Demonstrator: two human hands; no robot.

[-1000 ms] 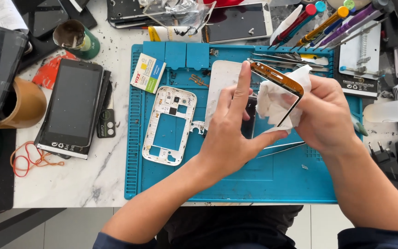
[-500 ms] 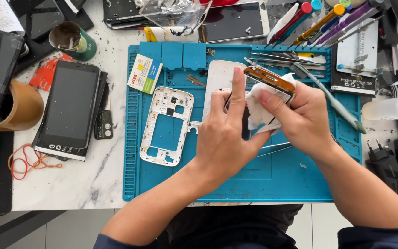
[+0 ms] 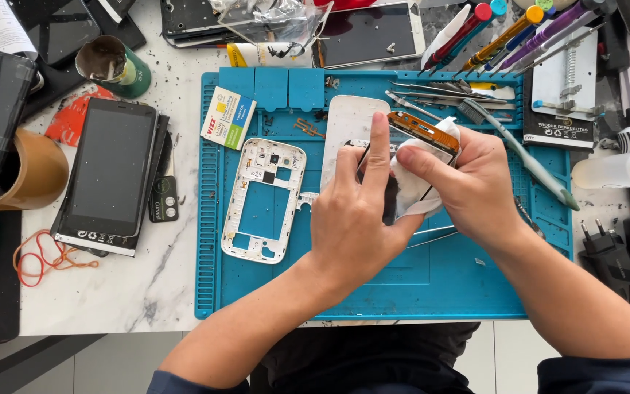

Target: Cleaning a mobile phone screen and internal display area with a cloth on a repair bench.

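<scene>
Change: phone assembly [image 3: 421, 138] tilts flatter, hands shifted slightly
Left hand [image 3: 355, 219]: grip clamped on phone assembly, forefinger along its long axis
Right hand [image 3: 475, 182]: grip pinching white cloth [image 3: 410, 186] against it, above blue mat [image 3: 402, 292]

Your left hand [image 3: 355, 226] grips a phone screen part [image 3: 421, 135] with an orange top edge, centre of the frame, index finger pointing up along it. Your right hand [image 3: 475, 186] presses a white cloth [image 3: 413, 186] against that part, fingers on the cloth. Both hands sit over the blue work mat [image 3: 417, 277]. White phone frame [image 3: 264, 197] lies flat on the mat, left of your left hand, apart from it. White back cover [image 3: 348, 131] lies just behind your fingers. Tweezers [image 3: 439, 91] and a toothbrush [image 3: 519, 153] lie upper right on the mat. Black phone [image 3: 107, 175] rests face up on the marble table [image 3: 133, 292], left of the mat. Brown cup [image 3: 30, 171] on its side at far left.
</scene>
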